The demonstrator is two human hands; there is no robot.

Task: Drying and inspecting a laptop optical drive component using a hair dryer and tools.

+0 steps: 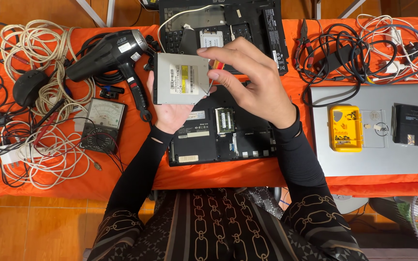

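1. Left hand (172,113) cradled the grey optical drive (181,79) from beneath at frame centre, label up for inspection
2. Right hand (252,82) pinched its right edge, steadying it above the opened laptop (221,137) on the orange bench (136,159)

The flat grey optical drive (181,79) carries a white rectangular label with a yellow patch at its middle. Just below and right of the drive, the opened black laptop base (221,135) bears white and pale stickers along its left part. Left of the drive, a small white label sits on the black hair dryer (108,54)
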